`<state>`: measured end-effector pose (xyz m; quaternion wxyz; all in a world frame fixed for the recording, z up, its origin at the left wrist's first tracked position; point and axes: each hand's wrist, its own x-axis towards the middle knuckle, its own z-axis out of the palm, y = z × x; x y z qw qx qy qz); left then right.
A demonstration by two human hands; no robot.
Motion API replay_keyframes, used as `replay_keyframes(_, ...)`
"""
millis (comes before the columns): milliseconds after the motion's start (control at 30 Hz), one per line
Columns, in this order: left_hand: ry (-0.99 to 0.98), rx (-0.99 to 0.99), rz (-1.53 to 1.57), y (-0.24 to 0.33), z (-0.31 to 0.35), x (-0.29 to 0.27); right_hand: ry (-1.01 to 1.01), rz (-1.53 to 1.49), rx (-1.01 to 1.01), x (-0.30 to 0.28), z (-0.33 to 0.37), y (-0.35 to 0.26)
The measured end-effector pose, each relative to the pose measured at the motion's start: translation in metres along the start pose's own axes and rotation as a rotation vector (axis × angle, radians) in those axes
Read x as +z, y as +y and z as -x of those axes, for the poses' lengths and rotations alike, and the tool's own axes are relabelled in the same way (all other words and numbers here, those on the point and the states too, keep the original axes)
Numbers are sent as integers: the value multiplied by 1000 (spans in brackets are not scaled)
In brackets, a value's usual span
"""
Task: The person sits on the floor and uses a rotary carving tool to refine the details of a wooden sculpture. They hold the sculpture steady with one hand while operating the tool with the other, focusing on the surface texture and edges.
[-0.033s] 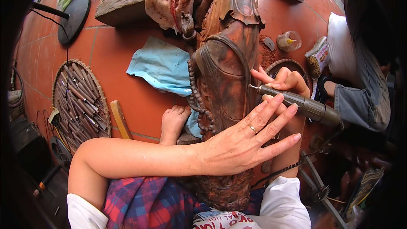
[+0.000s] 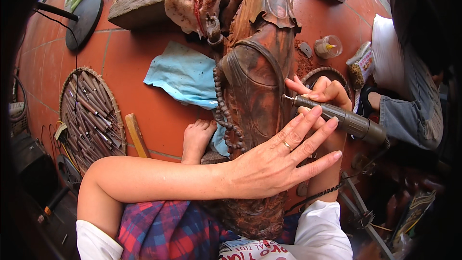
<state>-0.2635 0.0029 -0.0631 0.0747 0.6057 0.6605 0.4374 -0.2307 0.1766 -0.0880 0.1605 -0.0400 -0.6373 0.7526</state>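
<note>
A carved dark reddish-brown wooden statue (image 2: 255,79) lies lengthwise in front of me, its robed body running from my lap away to the top. A carved string of beads (image 2: 219,98) follows its left side. My right hand (image 2: 332,92) grips a grey corded rotary tool (image 2: 361,124) with a small metal burr, whose tip is at the right edge of the carved robe. My left hand (image 2: 269,171), a ring on one finger, reaches across the statue. Its fingers are stretched and spread, with fingertips against or just beside the tool; the thumb is hidden.
A round woven tray (image 2: 122,130) of several chisels stands at left, beside a wooden mallet or bar (image 2: 137,135). A blue cloth (image 2: 180,74) lies left of the statue. Far right are a plastic jar (image 2: 328,46) and another person's leg (image 2: 409,115). A wooden box (image 2: 137,7) sits far left.
</note>
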Motion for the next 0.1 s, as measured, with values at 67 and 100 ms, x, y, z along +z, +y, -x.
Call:
replay_keyframes(67,9,-5,27,-2,-1,0,27,5,-9,2,1,2)
replay_keyframes(100,10,-8,26,-2,0,0,25,-5,-5,2,1,3)
